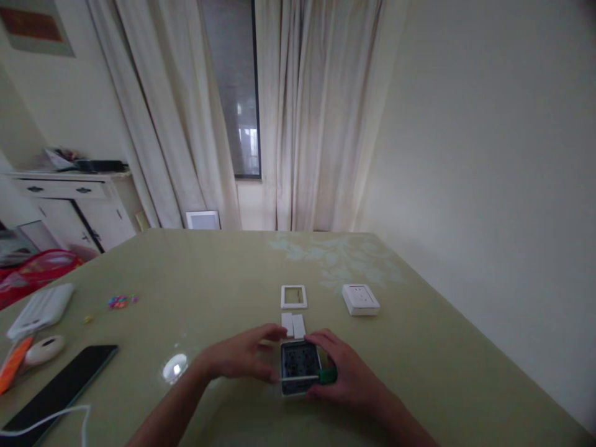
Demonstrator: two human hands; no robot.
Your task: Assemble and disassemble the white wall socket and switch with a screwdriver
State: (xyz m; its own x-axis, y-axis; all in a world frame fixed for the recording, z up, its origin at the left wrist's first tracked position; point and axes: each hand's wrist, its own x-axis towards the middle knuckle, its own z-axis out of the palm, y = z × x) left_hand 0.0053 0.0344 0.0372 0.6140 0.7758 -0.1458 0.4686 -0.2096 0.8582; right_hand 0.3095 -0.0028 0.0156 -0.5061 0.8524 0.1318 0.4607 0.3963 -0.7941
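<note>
A dark square switch module (300,366) lies on the greenish table (223,273) near the front edge. My left hand (242,357) grips its left side with curled fingers. My right hand (347,372) is closed on a green-handled screwdriver (314,377), its shaft lying across the module's lower part. Just behind the module lie two small white rocker pieces (293,325). Farther back sit a white square frame (293,297) and a white wall socket (360,299).
At the left lie a black phone (60,388) with a white cable (69,417), a white oval object (44,349), a white power bank (41,308), an orange item (13,363) and small coloured bits (120,302). A wall runs close on the right.
</note>
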